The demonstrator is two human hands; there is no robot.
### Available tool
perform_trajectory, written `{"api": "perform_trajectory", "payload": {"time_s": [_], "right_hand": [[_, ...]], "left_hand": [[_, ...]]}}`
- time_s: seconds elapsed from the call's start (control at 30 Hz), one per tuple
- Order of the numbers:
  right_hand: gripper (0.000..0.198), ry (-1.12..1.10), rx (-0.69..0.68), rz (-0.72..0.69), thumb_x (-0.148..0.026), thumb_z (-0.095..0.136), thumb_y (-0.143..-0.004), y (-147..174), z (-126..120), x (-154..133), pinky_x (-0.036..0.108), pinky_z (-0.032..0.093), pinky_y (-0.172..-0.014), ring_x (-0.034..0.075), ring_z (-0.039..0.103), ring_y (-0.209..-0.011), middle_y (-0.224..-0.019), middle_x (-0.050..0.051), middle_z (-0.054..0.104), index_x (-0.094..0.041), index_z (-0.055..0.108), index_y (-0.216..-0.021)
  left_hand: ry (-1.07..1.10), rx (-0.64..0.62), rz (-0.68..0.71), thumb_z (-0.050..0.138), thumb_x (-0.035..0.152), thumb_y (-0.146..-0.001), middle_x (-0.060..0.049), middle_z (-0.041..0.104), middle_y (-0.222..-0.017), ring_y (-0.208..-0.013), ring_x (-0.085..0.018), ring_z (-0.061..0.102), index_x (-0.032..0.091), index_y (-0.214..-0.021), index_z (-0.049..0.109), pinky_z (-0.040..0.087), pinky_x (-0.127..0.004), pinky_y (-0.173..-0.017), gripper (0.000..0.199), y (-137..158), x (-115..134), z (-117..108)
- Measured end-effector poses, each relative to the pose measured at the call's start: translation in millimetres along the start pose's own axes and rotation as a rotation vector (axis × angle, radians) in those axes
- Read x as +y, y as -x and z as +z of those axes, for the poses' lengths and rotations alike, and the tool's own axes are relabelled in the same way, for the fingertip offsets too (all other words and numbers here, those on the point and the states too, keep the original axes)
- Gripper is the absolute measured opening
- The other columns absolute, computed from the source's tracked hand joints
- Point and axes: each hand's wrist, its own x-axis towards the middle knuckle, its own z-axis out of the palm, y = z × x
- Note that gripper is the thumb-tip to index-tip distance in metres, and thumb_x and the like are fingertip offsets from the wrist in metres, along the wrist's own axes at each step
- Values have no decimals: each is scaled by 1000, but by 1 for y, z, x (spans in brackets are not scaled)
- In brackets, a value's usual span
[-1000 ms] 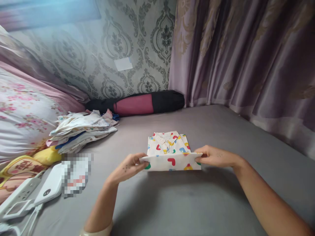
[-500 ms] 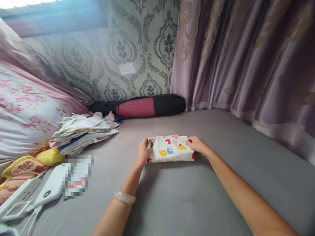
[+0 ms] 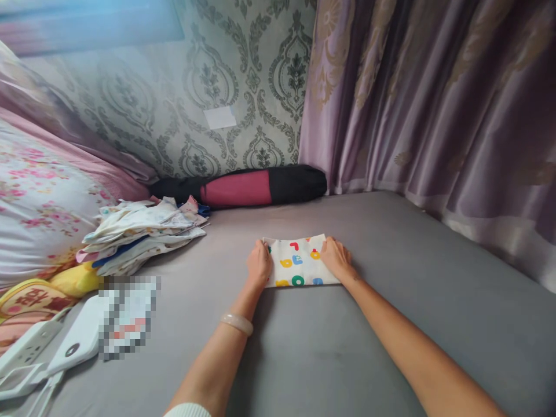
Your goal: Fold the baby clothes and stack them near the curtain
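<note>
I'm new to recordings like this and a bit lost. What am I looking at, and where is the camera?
There's no machine here: these are one person's bare hands. The camera is worn on the head, looking forward and down. The left hand, with a pale bangle further up that arm, and the right hand hold opposite sides of a folded white cloth printed with colourful shapes. It lies on a grey sheet. Off to the left are piled clothes and a white power strip.
</note>
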Motion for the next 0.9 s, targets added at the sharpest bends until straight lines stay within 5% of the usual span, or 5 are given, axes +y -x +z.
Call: {"api": "perform_trajectory", "payload": {"time_s": [0.67, 0.9], "right_hand": [[30, 28, 19, 108, -24, 32, -95, -5, 11, -2, 35, 46, -76, 27, 67, -90, -96, 15, 69, -14, 55, -110], [36, 0, -24, 97, -34, 34, -96, -3, -5, 0, 35, 45, -78, 28, 65, -95, -104, 16, 67, -13, 55, -115]], "left_hand": [[-148, 82, -104, 33, 37, -97, -15, 68, -95, -89, -25, 66, 15, -101, 54, 43, -31, -70, 30, -6, 0, 11], [-138, 170, -53, 35, 39, -96, -15, 60, -105, -93, -24, 62, 13, -102, 55, 45, -32, -74, 33, 2, 1, -4]]}}
